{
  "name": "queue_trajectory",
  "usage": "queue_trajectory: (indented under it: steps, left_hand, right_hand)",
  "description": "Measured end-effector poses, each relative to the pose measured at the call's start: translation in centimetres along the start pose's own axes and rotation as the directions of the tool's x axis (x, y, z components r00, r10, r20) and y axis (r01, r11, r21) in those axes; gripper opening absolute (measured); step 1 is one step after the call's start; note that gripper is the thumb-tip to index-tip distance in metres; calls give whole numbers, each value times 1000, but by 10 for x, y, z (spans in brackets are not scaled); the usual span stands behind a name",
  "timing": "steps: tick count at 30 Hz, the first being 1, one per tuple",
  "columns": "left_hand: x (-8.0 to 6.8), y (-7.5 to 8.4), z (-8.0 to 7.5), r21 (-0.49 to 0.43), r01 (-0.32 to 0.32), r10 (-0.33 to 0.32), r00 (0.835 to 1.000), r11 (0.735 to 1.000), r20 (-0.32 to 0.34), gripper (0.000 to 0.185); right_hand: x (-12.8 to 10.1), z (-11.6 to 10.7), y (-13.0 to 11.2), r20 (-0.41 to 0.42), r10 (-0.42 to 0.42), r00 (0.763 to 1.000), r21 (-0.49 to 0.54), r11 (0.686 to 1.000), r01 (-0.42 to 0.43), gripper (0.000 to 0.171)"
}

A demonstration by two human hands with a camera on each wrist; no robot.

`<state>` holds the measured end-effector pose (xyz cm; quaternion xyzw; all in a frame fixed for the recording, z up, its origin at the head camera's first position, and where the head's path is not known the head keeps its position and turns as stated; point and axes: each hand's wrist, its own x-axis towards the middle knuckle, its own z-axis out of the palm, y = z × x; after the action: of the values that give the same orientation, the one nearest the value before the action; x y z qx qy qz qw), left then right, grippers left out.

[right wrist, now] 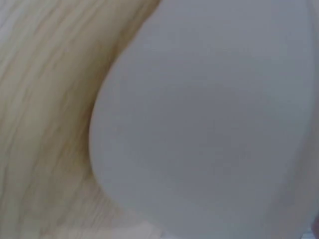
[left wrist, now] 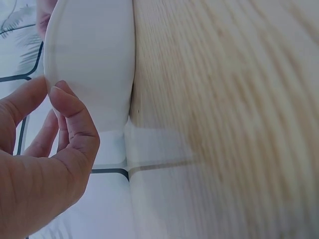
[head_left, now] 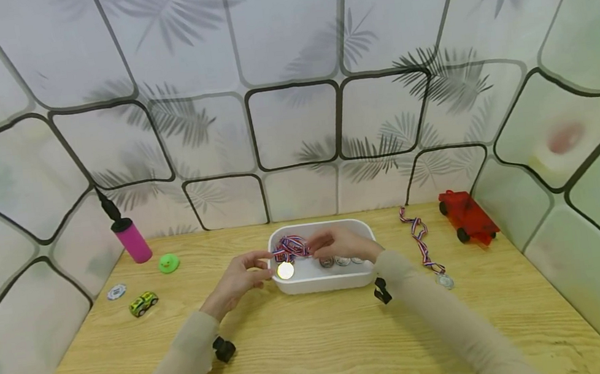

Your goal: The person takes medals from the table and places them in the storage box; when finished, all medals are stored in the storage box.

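Observation:
A white plastic bin (head_left: 311, 285) stands on the wooden table. Inside it, striped red-white-blue medal ribbons (head_left: 291, 246) lie bunched at the left, by a gold medal (head_left: 285, 270). A dark bronze-looking medal (head_left: 326, 262) and silver medals (head_left: 343, 261) line the bin's floor to the right. My left hand (head_left: 237, 280) is at the bin's left end, its bent fingertips right at the rim; the left wrist view shows the thumb and fingers there. Over the bin my right hand (head_left: 342, 244) reaches down, fingertips against the ribbons; whether it pinches them I cannot tell.
To the right lie a silver medal (head_left: 445, 281) on its striped ribbon and a red toy truck (head_left: 467, 217). On the left are a pink hand pump (head_left: 133, 242), a green rubber duck (head_left: 168, 263), a toy car (head_left: 143, 303) and a poker chip (head_left: 117, 292). A patterned curtain surrounds the table.

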<state>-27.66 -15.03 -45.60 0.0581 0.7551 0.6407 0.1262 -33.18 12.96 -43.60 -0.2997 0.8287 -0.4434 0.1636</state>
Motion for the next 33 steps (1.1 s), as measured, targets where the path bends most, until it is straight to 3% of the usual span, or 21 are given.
queue_trajectory:
  steps: [9, 24, 33]
  left_hand:
    - [-1, 0, 2, 1, 31, -31, 999, 1000, -14, 46]
    - [0, -1, 1, 12, 30, -30, 1000, 999, -9, 48]
    - [-1, 0, 3, 11, 25, -25, 1000, 1000, -9, 47]
  right_hand:
    - [-22, -29, 13, -50, 34, 998, 40, 999, -32, 34]
    - [-86, -73, 34, -176, 124, 977, 139, 985, -100, 41]
    - [-121, -84, 54, -151, 110, 982, 99, 990, -96, 37]
